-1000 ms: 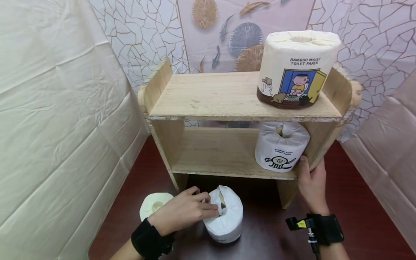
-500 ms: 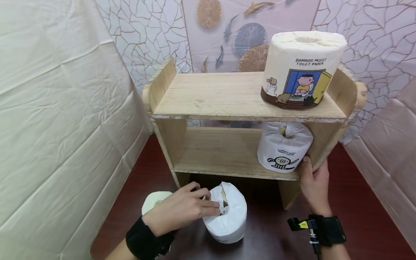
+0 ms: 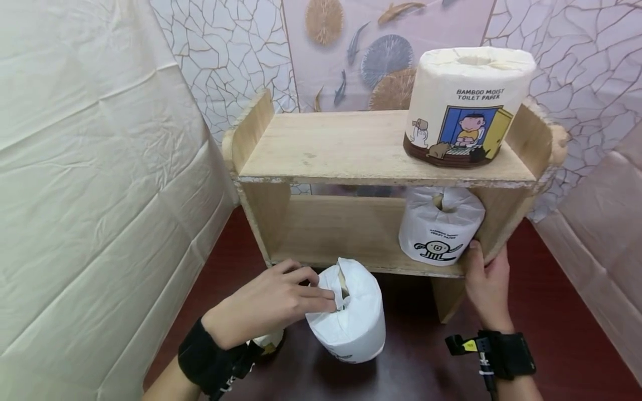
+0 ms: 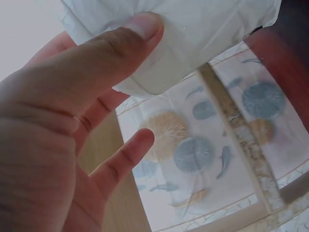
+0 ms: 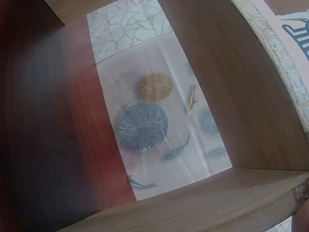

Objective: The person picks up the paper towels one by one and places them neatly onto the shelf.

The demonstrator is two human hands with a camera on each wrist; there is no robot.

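Upward has been moved the white roll (image 3: 351,323) since the earlier frames, now held tilted above the dark table (image 3: 411,367) at the lower centre of the frame, its top pinched between thumb and fingers of the left hand (image 3: 273,298). At lower right, the side of the shelf (image 3: 326,147) is gripped by the right hand (image 3: 489,289), just beside a shelved roll (image 3: 441,231); a cream roll (image 3: 466,106) is seen at upper right, and a partly hidden roll (image 3: 271,341) at lower left.

Probably a staged booth: pale draped cloth (image 3: 100,195), printed fish backdrop (image 3: 388,58), dark-red surface (image 3: 411,351).
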